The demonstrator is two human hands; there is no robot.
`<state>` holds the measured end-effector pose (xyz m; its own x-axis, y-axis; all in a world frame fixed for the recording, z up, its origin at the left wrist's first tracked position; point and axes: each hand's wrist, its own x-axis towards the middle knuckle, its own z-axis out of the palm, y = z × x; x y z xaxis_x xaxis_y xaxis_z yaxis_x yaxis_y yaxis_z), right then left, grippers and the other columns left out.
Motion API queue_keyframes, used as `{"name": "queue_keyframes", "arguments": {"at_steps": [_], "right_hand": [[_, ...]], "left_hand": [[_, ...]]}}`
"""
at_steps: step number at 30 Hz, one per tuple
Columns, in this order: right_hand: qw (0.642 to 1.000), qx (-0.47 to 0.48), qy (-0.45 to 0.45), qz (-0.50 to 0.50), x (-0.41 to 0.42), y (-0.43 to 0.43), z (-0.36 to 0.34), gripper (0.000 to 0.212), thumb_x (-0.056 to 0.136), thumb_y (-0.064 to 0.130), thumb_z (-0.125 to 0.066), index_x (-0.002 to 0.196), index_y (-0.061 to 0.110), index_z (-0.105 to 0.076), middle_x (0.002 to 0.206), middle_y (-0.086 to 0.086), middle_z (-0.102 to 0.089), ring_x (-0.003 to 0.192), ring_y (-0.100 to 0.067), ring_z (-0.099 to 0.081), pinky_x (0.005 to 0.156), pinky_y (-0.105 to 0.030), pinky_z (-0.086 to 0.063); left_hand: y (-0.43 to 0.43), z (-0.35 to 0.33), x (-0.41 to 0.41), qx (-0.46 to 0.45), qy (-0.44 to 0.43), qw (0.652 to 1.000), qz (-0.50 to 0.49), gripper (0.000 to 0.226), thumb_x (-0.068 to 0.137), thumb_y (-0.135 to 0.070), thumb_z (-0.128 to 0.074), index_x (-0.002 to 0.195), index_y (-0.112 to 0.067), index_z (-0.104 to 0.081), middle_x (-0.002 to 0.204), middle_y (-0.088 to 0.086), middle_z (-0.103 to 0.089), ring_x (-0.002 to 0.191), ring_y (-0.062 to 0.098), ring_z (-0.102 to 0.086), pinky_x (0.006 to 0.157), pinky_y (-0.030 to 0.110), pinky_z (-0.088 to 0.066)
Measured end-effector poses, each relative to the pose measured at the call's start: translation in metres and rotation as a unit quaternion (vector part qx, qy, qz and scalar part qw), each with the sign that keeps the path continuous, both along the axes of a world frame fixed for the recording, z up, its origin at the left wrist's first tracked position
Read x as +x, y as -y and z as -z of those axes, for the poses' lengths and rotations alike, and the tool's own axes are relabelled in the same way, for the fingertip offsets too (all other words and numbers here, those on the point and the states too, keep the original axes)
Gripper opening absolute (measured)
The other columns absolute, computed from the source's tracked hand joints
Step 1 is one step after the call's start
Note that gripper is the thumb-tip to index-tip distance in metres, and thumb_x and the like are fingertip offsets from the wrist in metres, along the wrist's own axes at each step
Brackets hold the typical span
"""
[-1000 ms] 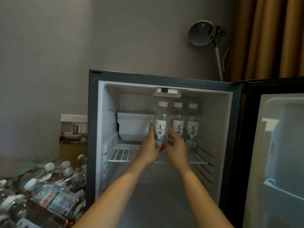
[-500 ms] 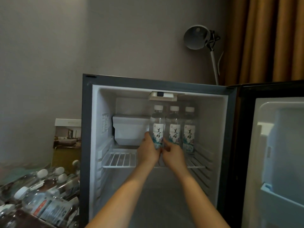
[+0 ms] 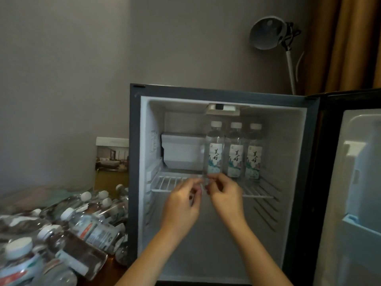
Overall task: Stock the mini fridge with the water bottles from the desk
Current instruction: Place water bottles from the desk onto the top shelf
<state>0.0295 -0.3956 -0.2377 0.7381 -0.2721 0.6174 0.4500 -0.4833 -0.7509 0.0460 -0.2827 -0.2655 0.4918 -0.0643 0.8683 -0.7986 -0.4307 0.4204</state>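
Observation:
The mini fridge (image 3: 134, 162) stands open on the desk. On its wire shelf (image 3: 165, 183), at the right, three upright water bottles with white caps stand in a row: left (image 3: 215, 149), middle (image 3: 235, 153), right (image 3: 254, 155). My left hand (image 3: 181, 203) and my right hand (image 3: 224, 197) hover side by side just in front of the shelf, below the left bottle's base. Their fingers are loosely curled and hold nothing. Several more bottles (image 3: 88, 228) lie piled on the desk, left of the fridge.
A white freezer box (image 3: 181, 153) fills the upper left of the fridge interior. The fridge door (image 3: 350, 182) swings open at the right. A picture card (image 3: 112, 155) leans against the wall behind the pile. A desk lamp (image 3: 268, 34) and a curtain (image 3: 354, 42) are behind.
Both hands let go of the left bottle, which now stands on the shelf, and drew back toward me and slightly down.

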Motion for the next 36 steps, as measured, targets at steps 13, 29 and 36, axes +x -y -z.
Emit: {"name": "queue_keyframes", "arguments": {"at_steps": [13, 29, 36], "right_hand": [[0.946, -0.028, -0.222, -0.235, -0.040, -0.120, 0.129, 0.031, 0.092, 0.006, -0.049, 0.078, 0.030, -0.062, 0.060, 0.005, -0.060, 0.055, -0.013, -0.056, 0.060, -0.027, -0.048], [0.906, -0.110, -0.244, -0.327, -0.031, -0.250, 0.160, 0.044, 0.090, 0.020, -0.057, 0.133, 0.019, -0.047, 0.104, 0.007, -0.055, 0.082, 0.000, -0.053, 0.076, -0.015, -0.042], [0.912, -0.045, -0.237, -0.333, -0.029, -0.249, 0.163, 0.049, 0.084, 0.022, -0.066, 0.130, 0.022, -0.050, 0.098, 0.018, -0.058, 0.090, -0.003, -0.060, 0.087, -0.025, -0.051]], "left_hand": [[-0.176, 0.138, -0.089, -0.041, -0.137, 0.965, -0.218, 0.033, 0.074, 0.012, -0.068, 0.084, -0.020, -0.065, 0.075, -0.017, -0.058, 0.067, -0.002, -0.058, 0.063, 0.001, -0.039], [-0.253, 0.188, -0.074, -0.211, -0.351, 0.875, -0.259, 0.083, 0.067, -0.014, -0.081, 0.135, -0.006, -0.034, 0.129, 0.014, -0.051, 0.119, 0.030, -0.051, 0.097, 0.048, -0.044], [-0.236, 0.186, -0.074, -0.054, -0.334, 0.873, -0.352, 0.068, 0.069, -0.024, -0.075, 0.124, 0.001, -0.044, 0.112, 0.018, -0.048, 0.110, 0.037, -0.043, 0.090, 0.033, -0.031]]}}
